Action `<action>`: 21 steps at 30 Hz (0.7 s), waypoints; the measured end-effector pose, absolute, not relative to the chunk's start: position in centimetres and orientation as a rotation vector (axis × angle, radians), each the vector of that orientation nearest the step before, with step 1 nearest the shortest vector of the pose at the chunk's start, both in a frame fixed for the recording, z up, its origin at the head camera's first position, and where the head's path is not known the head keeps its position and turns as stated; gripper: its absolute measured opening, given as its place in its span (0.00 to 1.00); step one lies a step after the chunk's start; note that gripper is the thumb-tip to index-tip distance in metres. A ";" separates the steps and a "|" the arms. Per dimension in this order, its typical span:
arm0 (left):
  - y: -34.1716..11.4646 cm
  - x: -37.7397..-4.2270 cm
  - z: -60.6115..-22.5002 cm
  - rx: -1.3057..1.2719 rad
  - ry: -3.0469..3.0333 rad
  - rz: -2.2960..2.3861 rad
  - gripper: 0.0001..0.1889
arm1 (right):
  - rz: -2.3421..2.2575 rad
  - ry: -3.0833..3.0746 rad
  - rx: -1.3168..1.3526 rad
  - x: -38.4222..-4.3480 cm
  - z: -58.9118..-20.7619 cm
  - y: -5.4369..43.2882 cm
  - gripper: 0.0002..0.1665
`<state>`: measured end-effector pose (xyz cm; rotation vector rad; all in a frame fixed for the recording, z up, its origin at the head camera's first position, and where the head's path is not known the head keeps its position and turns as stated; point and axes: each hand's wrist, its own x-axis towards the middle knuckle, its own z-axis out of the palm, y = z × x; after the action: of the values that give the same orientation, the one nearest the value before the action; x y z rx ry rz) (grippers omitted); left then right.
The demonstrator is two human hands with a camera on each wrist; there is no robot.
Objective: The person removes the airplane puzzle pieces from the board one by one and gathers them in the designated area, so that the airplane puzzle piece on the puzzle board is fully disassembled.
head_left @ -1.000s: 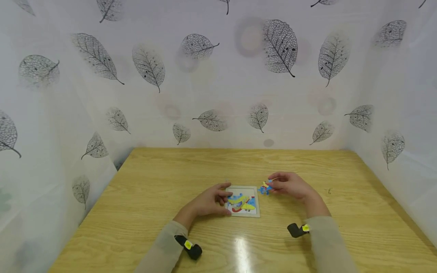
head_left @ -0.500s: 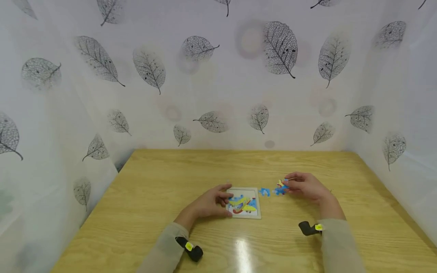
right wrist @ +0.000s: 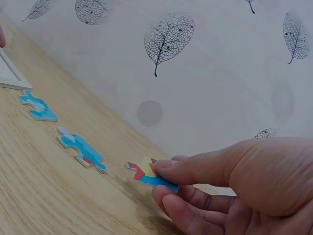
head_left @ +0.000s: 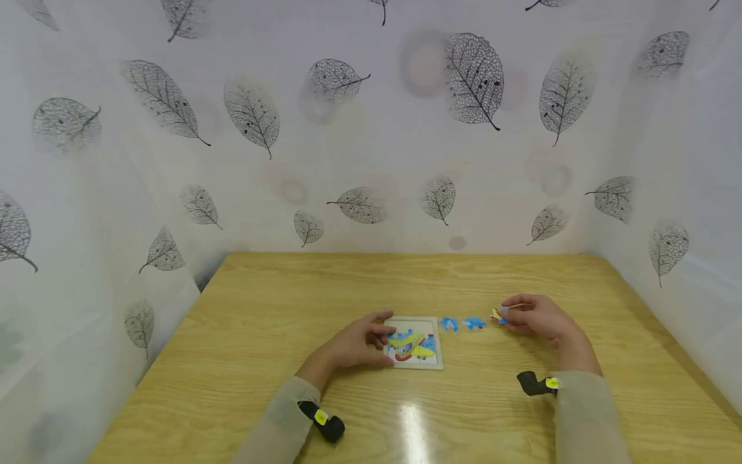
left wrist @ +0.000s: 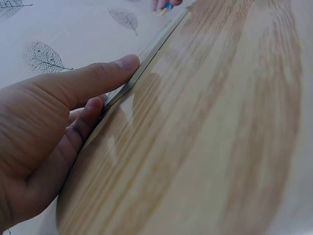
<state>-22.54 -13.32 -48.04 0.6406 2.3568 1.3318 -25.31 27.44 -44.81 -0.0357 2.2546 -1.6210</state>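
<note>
A square puzzle tray (head_left: pixel 439 345) with a yellow airplane picture partly filled in lies on the table. My left hand (head_left: pixel 355 341) holds its left side, thumb (left wrist: pixel 115 71) along the edge and the other fingers bent beside it. To the tray's right, two blue jigsaw pieces (head_left: pixel 449 324) lie in a row; the farther jigsaw piece (right wrist: pixel 82 149) has a small red patch. Right of that row, my right hand (head_left: pixel 536 317) pinches a blue, yellow and red jigsaw piece (right wrist: pixel 144 171) between thumb and fingers, close over the table. Part of this piece is hidden under the thumb.
The wooden table (head_left: pixel 324 283) reaches back to a pale leaf-patterned cloth (head_left: pixel 371 142), which also hangs at both sides. Black wrist cameras (head_left: pixel 321 422) sit on both sleeves. Light glares off the table's front middle.
My right hand has moved right, away from the tray, leaving first one and then another blue jigsaw piece on the table. My left hand has stayed at the tray.
</note>
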 end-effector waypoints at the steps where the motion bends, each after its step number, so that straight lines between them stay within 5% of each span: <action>1: -13.3 -22.6 -48.0 0.641 2.359 1.331 0.33 | -1.612 2.263 -0.033 -25.3 -44.8 27.5 0.32; 21: -13.3 -22.4 -48.0 0.645 2.378 1.299 0.32 | -1.390 2.494 0.041 -25.1 -45.3 27.4 0.28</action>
<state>-22.42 -13.35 -48.04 0.6445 2.3781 1.2995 -25.14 27.38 -45.31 0.0415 2.4942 -1.3900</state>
